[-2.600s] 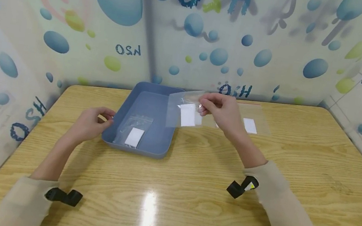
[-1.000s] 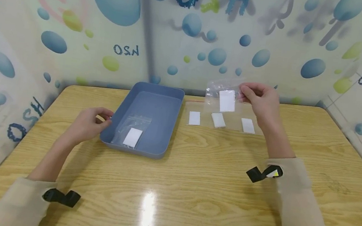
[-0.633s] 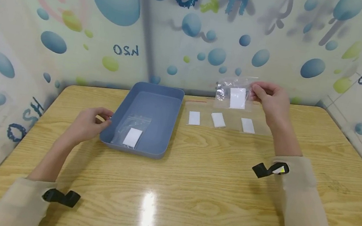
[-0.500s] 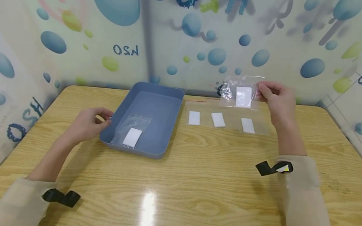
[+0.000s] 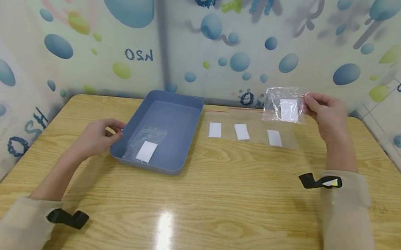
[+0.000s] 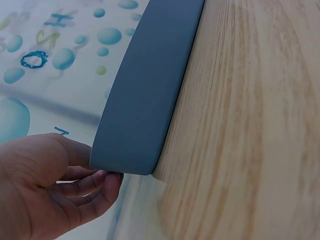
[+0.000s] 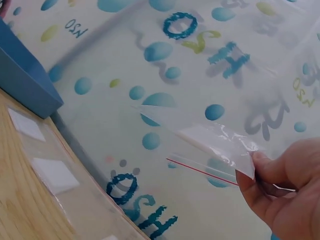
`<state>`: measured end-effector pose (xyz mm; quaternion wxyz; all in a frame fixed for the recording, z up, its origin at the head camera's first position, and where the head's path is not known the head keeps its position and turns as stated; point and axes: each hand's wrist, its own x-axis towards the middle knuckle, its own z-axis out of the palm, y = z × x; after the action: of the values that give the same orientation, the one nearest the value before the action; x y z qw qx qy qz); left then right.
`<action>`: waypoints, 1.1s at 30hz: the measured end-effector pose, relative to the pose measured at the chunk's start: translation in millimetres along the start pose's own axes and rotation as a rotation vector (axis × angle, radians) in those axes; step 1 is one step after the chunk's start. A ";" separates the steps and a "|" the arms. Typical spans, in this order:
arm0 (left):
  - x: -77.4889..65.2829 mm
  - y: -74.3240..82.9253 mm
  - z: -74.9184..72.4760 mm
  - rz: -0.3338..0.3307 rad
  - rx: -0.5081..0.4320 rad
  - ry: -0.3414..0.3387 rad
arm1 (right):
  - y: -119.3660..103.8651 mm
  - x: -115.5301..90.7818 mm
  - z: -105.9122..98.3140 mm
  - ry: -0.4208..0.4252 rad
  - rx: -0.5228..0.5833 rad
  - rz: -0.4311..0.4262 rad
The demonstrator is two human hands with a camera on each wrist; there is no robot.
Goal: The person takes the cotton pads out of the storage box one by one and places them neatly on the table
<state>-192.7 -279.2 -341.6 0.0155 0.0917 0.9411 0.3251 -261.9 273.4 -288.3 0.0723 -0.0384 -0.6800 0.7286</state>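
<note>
My right hand point(image 5: 326, 115) pinches a clear zip-lock bag point(image 5: 274, 105) by its right edge, above the back right of the table. A white rectangular piece point(image 5: 289, 110) shows inside it; the right wrist view gives the bag's red seal line. My left hand point(image 5: 100, 136) holds the left rim of a blue-grey tray point(image 5: 166, 124), fingers curled at its edge. In the left wrist view the tray's outer wall point(image 6: 145, 90) hides part of the thumb. Inside the tray lies another clear bag point(image 5: 136, 141) with a white piece point(image 5: 146, 151).
Right of the tray, clear zip-lock bags point(image 5: 226, 133) lie in a row along the table's back, each with a white piece point(image 5: 242, 132). The wooden table point(image 5: 211, 212) meets a wall point(image 5: 181, 45) printed with blue bubbles close behind the tray and bags.
The right hand has carried the bag from over the tray's right side rightward and up, past the row of bags. The left hand has stayed at the tray's rim.
</note>
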 end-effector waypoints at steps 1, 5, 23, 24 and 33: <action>0.1 0.0 0.0 -0.001 0.001 0.000 | -0.1 0.4 -2.5 -0.009 0.008 -0.002; 0.4 0.6 -0.4 0.001 -0.001 0.001 | 0.3 1.4 -11.7 -0.040 0.043 0.001; 0.3 2.3 0.3 -0.004 -0.004 -0.001 | 19.2 11.1 -54.1 -0.091 0.091 0.016; 0.3 2.4 0.1 -0.004 -0.004 -0.001 | 20.5 11.7 -56.3 -0.083 0.082 0.024; -1.3 2.7 -0.9 -0.001 -0.010 0.005 | 33.9 14.7 -70.1 -0.048 -0.021 0.102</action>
<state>-191.1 -278.0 -339.3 0.0138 0.0903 0.9395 0.3300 -267.3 342.7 -326.5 0.0185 -0.0562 -0.6862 0.7250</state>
